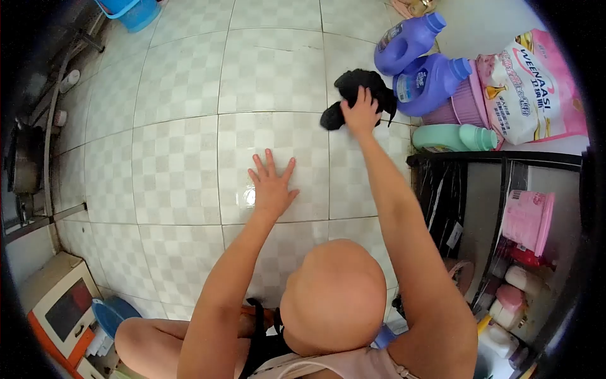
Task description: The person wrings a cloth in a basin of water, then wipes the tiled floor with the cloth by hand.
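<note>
My left hand (273, 189) lies flat on the tiled floor (180, 180), fingers spread, holding nothing. A wet, shiny patch shows beside its palm. Farther forward and to the right, my right hand (361, 115) presses on a bunched black cloth (360, 82), its fingers over the near side. One end of the cloth sticks out to the left and a thin strip hangs on the right. The hand covers part of the cloth. Just right of the cloth stand two purple detergent bottles (426, 85).
A green bottle (442, 137), a pink basket (470, 101) and a pink-and-white bag (530, 88) line the right wall. Below them is a black shelf (499, 208) with pink packages. A blue bucket (136, 16) stands far left; a small cabinet (63, 303) is near left.
</note>
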A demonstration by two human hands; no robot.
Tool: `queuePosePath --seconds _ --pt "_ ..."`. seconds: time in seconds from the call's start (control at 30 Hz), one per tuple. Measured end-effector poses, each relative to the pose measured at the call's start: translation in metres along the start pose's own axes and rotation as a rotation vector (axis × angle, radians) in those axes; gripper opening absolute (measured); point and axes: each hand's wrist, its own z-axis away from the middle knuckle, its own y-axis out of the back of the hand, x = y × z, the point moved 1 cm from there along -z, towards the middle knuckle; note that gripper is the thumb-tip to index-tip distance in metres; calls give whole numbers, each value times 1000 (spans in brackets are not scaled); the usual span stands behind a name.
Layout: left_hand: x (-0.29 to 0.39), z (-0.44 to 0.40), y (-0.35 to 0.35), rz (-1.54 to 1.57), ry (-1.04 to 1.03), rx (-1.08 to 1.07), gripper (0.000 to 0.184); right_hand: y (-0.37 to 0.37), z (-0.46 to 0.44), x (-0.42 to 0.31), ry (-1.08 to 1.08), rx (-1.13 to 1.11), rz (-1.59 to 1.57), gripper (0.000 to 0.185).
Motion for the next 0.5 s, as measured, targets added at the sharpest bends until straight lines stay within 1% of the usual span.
queuePosePath --seconds 0.03,0.1,0.2,0.27,0.33,0.37,0.47,0.5 --pt "0 0 0 -4 9 -22 86 3 21 -2 62 46 -26 71" --pt "-3 -1 -2 1 3 -11 88 15 77 0 164 40 -54 72" --pt "1 -2 -2 51 -3 -3 91 50 195 12 237 -89 -101 73" --pt "1 -7 3 91 6 -1 92 69 248 16 239 -166 -114 75" --pt "6 -20 2 -31 -205 -134 100 78 257 16 235 -206 -126 76" --pt "9 -26 0 0 -185 -117 106 79 257 16 231 -222 -128 77" --pt "19 -38 5 -81 -147 -154 111 68 217 11 258 -205 -98 76" --pt "19 -38 6 -38 -155 -138 114 61 195 8 278 -160 -88 75"
